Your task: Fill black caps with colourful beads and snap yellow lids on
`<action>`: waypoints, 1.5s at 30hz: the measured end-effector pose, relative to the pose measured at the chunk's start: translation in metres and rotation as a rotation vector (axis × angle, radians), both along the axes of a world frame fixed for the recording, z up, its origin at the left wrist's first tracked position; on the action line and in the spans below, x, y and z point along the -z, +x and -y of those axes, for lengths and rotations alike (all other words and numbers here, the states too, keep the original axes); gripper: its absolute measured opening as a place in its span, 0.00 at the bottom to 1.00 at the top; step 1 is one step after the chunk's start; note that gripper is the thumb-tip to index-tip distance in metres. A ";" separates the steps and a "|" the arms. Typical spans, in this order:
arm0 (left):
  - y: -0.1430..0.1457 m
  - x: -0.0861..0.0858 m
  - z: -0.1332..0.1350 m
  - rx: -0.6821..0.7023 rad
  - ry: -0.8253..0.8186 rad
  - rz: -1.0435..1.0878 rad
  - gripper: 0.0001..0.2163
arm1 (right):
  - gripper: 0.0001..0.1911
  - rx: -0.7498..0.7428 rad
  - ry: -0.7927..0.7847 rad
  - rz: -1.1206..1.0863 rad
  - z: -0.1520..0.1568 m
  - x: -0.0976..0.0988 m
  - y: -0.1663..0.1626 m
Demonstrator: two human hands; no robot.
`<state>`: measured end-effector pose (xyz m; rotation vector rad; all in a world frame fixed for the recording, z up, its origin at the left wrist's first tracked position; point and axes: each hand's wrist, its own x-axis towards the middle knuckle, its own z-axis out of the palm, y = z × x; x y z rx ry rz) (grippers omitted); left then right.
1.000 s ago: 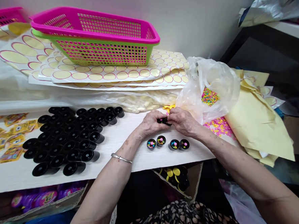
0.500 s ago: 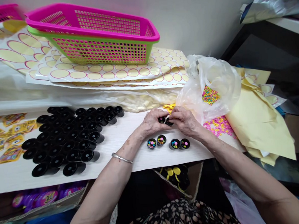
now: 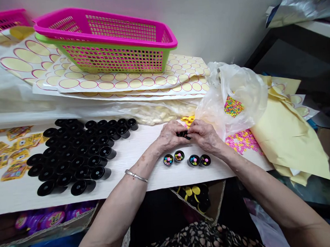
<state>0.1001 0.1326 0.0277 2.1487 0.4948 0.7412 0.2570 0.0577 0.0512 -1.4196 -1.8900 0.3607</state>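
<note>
I wore a thin silver bangle [image 3: 135,175] on my left wrist, bare forearms, and a dark garment [image 3: 200,240] dotted with pale spots.

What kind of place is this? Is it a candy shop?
More likely a small packing workbench than a shop: rows of empty black tubes, a clear bag of colourful candies, sticker sheets, and both hands holding a small black tube.

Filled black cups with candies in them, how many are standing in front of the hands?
4, in a row near the table edge. Another may be hidden between the hands.
</note>
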 end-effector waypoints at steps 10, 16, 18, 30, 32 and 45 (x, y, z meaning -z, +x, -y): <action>0.001 -0.007 0.003 0.027 -0.040 0.061 0.06 | 0.09 -0.034 -0.056 0.498 -0.002 -0.017 -0.011; 0.001 -0.005 0.003 0.013 -0.042 0.045 0.08 | 0.09 -0.080 -0.138 0.281 -0.004 -0.017 -0.006; 0.000 -0.003 0.002 -0.008 -0.047 0.038 0.09 | 0.08 -0.118 -0.156 0.102 -0.006 -0.016 -0.002; -0.007 -0.004 -0.001 -0.102 -0.113 0.049 0.25 | 0.13 0.076 -0.100 0.284 -0.033 -0.015 0.036; -0.011 -0.010 -0.001 -0.133 -0.150 0.078 0.23 | 0.13 0.071 -0.150 0.379 -0.030 -0.023 0.032; -0.057 -0.057 0.042 -0.657 -0.180 0.505 0.10 | 0.08 -0.084 -0.140 0.662 -0.010 -0.016 0.030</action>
